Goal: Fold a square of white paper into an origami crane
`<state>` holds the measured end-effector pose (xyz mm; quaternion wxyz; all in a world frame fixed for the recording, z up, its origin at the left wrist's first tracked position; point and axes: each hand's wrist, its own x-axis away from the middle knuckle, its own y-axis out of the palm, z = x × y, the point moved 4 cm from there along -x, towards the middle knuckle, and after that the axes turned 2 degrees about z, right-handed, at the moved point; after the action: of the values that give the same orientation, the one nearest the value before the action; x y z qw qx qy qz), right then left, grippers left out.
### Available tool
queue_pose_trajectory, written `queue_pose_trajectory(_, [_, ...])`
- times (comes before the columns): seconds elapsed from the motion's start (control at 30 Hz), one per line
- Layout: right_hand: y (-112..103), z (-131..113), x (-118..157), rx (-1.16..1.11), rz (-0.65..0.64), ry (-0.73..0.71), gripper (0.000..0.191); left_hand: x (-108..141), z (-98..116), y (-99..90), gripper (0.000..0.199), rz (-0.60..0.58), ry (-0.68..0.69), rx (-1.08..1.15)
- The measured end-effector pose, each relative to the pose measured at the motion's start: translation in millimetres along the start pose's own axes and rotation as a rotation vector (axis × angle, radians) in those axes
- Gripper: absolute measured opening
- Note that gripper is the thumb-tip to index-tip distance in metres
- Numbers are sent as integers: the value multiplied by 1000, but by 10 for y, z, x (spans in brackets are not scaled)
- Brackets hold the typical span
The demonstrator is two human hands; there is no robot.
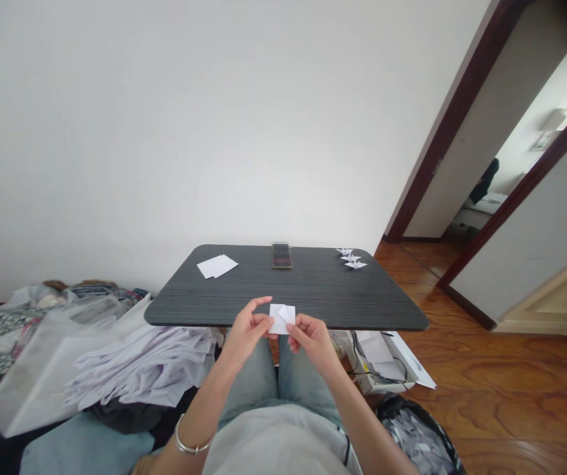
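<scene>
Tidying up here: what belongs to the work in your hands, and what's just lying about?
With the work: folded white paper, left hand, right hand, loose white sheets, paper cranes.

Lying about: phone, pale folded cloth, black bag of paper scraps.

Left hand (246,332) and right hand (314,343) raised close together, just apart, palms turned inward, each in a small pinch; left forearm (199,412) and right forearm (362,422) angled inward from either side, converging upward toward both hands.
</scene>
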<state>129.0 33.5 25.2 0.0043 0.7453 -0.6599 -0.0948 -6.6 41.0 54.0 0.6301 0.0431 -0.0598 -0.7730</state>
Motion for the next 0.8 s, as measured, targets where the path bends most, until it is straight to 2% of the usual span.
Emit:
queue_pose_trajectory(0.2, [-22, 2, -15, 26, -9, -2, 31, -38, -95, 70, 62, -62, 10, -32])
queue_pose_trajectory(0.43, [-27, -1, 1, 3, -13, -22, 29, -50, -78, 60, 55, -27, 91, 8])
queue_pose_trajectory(0.63, [-21, -35, 9, 35, -18, -20, 27, -37, -69, 82, 71, -79, 125, -31])
queue_pose_trajectory(0.8, [-9, -56, 12, 49, -39, -11, 25, -29, -67, 85, 49, -116, 166, -112])
